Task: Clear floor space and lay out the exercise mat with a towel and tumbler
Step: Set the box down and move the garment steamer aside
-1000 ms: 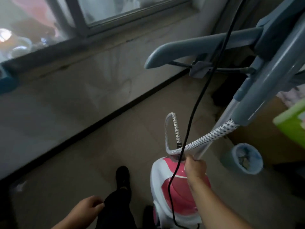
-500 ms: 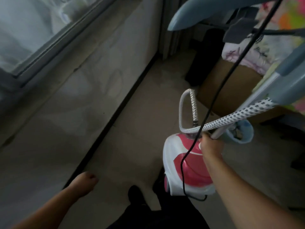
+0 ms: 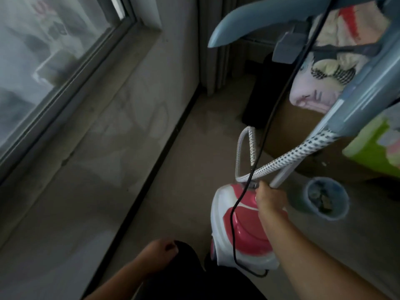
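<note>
Head view shows the garment steamer (image 3: 242,224) standing on the floor (image 3: 190,161) near the window wall, just ahead of my feet, its pole (image 3: 283,176) rising to the hanger head with the hose (image 3: 281,161) and a black cord (image 3: 232,224) looping loose. My right hand (image 3: 269,198) is wrapped around the pole's base, the stiffest hold; I judge the tank bottom-heavy and the tall top prone to sway. My left hand (image 3: 159,252) hangs loosely curled, holding nothing; mat, towel and tumbler aren't visible.

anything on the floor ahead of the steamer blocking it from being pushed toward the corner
Nothing visible lies on the floor strip along the wall. To the right, a blue bin and a cardboard box crowd the garment steamer, which the right hand holds.
</note>
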{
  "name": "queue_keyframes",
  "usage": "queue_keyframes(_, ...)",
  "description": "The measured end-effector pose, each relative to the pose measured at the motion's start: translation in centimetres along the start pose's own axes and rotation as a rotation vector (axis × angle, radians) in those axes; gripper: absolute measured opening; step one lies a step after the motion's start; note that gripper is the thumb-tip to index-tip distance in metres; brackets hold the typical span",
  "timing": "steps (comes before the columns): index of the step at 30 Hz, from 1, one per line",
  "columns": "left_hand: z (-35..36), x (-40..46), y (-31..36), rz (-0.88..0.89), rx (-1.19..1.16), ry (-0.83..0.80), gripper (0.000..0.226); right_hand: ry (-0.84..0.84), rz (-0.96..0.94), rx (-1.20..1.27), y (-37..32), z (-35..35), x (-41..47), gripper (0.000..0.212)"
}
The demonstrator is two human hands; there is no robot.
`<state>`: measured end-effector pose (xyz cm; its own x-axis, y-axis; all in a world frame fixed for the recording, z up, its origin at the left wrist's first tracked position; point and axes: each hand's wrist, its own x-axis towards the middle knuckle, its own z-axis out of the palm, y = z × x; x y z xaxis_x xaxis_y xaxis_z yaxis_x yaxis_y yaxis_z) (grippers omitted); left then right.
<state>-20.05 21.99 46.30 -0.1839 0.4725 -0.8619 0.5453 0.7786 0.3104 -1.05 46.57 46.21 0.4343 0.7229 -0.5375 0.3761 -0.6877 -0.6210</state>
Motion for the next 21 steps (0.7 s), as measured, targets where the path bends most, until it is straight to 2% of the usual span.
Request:
queue_keyframes(2, -2.5, 1.2, 0.0, -0.052, 0.016, -0.035, 0.029, -0.003, 0.009, -0.008, -2.7, 1.6, 0.8, 0.037)
queue_keyframes(5, -6.8, 3.5, -1.0, -0.122, -0.048, -0.098, 0.019, 0.004, 0.012, 0.009, -6.4, 4.4, 2.0, 0.036)
queue_keyframes(8, -10.9, 6.8, -2.5, -0.167, -0.054, -0.082, 0.014, 0.012, 0.027, 0.015, -9.8, 7.8, 3.7, 0.036)
queue_keyframes(13, -19.8, 13.3, -3.2, -0.178, -0.027, -0.081, 0.016, 0.056, 0.008, 0.046, -16.2, 14.1, 5.9, 0.027)
queue_keyframes(17, -27.3, 17.0, -1.2, -0.151, 0.054, -0.006, 0.019, 0.047, -0.017, 0.072, -22.1, 18.8, 7.3, 0.032)
queue_keyframes(21, -33.1, 21.1, 1.7, -0.136, 0.015, 0.017, 0.020, 0.061, -0.038, 0.095, -27.8, 22.9, 9.5, 0.033)
